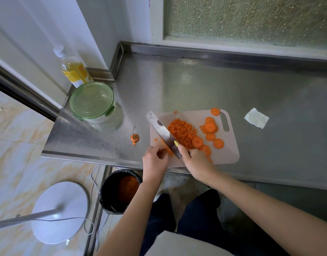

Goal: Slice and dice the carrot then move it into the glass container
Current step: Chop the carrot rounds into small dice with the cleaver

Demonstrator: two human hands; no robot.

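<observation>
Carrot, already cut, lies on the pale cutting board point(231, 154) at the centre of the frame. A heap of diced carrot point(182, 131) sits in the board's middle, and round carrot slices point(210, 127) are scattered to its right, some overlapping, one near the board's handle slot. The right hand point(197, 162) has its fingers wrapped round the handle of the knife point(162, 131), thumb laid along the blade's base. The wide blade slants toward the upper left, along the left side of the diced heap. The left hand point(154, 161) sits at the board's lower left edge, just beside the blade, with fingers curled over a few orange pieces; whether it grips them I cannot tell.

The glass container point(92, 102) stands left of centre on the steel surface point(196, 85), its green lid on, well apart from the board. A carrot top point(134, 138) lies between them. A bottle point(74, 69) of yellow liquid stands behind the container, a folded paper towel point(256, 118) lies right of the board, and a black-lined bin point(120, 191) holding orange scraps stands on the floor below.
</observation>
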